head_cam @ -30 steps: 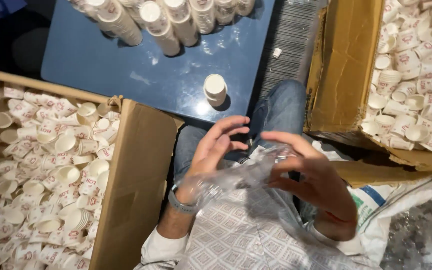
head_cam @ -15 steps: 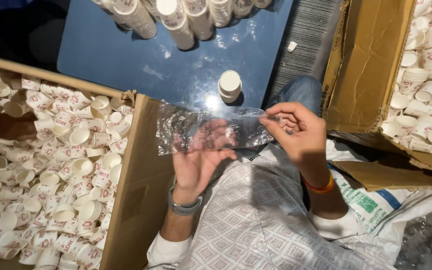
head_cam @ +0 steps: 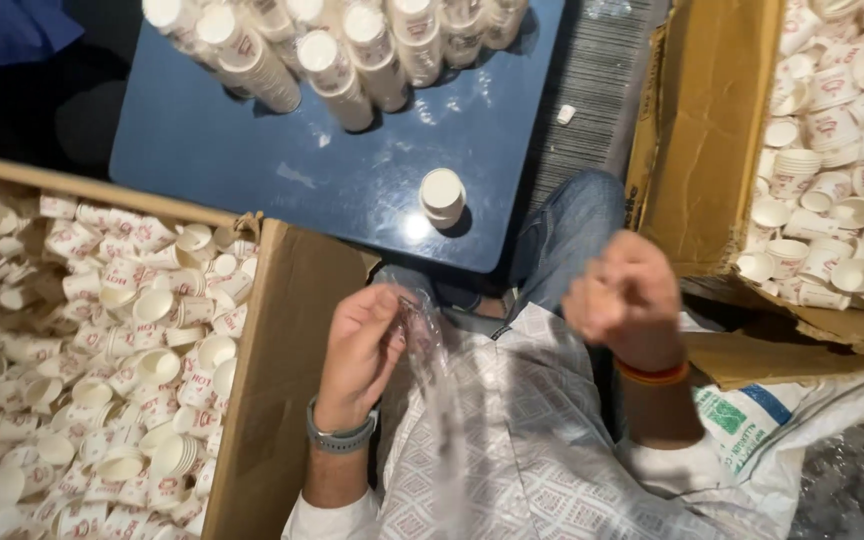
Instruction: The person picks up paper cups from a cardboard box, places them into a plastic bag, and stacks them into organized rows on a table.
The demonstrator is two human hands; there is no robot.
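On the far left we see a big cardboard box (head_cam: 282, 400) full of loose little paper cups (head_cam: 102, 360), white with red marks. Just right of the box wall is our left hand (head_cam: 360, 350), with a grey band on the wrist. Its grip is clamped on a clear plastic bag (head_cam: 432, 380): the fingers curl around the top of it. The bag hangs down in a thin, crinkly strip over our patterned shirt, near the middle of our lap.

Above our hands is a blue bench (head_cam: 252, 150). One short stack of cups (head_cam: 442, 195) stands alone near its front edge. Long wrapped rolls of cups (head_cam: 342, 60) lie at its far end.

Our right hand (head_cam: 624, 295) is up in the air, apart from the bag. It looks blurry, the fingers are curled in together, and it holds nothing we can see. It has an orange band on the wrist.

On the far right is a second box (head_cam: 702, 150), also full of cups.
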